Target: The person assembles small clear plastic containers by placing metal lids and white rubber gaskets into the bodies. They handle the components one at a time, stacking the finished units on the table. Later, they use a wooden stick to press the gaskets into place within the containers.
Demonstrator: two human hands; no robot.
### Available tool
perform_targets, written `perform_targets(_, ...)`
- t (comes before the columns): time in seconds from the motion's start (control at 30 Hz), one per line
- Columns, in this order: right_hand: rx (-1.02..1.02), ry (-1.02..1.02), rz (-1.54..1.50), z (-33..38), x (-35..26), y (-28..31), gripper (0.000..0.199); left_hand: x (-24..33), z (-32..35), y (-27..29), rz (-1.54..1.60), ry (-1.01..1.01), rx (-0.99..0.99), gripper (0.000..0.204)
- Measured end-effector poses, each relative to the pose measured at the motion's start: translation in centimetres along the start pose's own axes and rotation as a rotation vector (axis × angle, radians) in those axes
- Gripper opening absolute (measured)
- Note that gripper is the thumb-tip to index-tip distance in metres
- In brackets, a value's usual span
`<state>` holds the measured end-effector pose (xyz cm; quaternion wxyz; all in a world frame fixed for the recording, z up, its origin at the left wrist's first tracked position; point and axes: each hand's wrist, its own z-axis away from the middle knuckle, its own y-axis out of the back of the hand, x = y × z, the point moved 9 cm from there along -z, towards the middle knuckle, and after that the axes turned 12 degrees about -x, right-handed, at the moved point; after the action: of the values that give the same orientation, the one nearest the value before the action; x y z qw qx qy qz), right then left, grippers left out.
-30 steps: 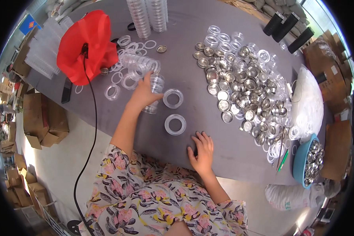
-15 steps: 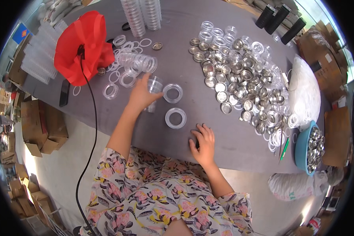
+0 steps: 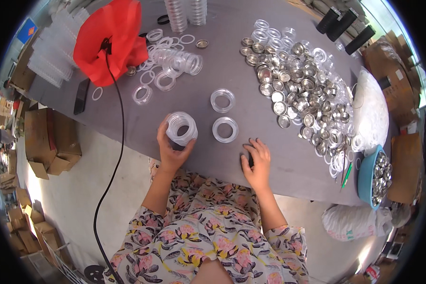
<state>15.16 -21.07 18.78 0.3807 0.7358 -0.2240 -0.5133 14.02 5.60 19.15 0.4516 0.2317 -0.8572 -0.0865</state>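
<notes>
My left hand [image 3: 169, 156] grips a short stack of clear plastic rings [image 3: 174, 124] near the table's front edge. Thumb and fingers wrap its two sides, and the round opening faces up. To the right of this stack, two thick clear rings [image 3: 215, 101] lie flat, one behind the other and apart. My right hand [image 3: 257, 166] rests palm down on the grey cloth, just right of the nearer ring. Its fingers are loosely bent and the thumb stands apart, with nothing seen in it.
Silver metal caps [image 3: 293, 87] and clear rings are heaped at right, beside a white bag [image 3: 370, 111] and a blue basin [image 3: 364, 182] of caps. More rings [image 3: 175, 64] lie behind a red cloth shade [image 3: 92, 47] with a black cable [image 3: 122, 142]. Tall clear stacks [image 3: 176, 16] stand at the back.
My left hand has brought the stack toward me and tipped it from lying to upright. My right hand stays resting on the table. The whole view has shifted slightly.
</notes>
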Motion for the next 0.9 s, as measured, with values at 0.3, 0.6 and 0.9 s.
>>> perform_targets(0.3,0.030,0.036,-0.061,0.0,-0.8,0.5,0.039,4.0,-1.8,-2.9,0.014,-0.084,-0.170,0.087)
perform_targets(0.6,0.050,-0.001,-0.016,0.0,-0.6,0.9,0.039,-4.5,-10.3,1.1,-0.416,0.198,-0.157,0.053)
perform_targets(0.9,0.066,0.003,-0.022,0.0,-0.3,0.9,0.034,-5.0,-9.7,1.5,-0.308,0.290,-0.178,0.031)
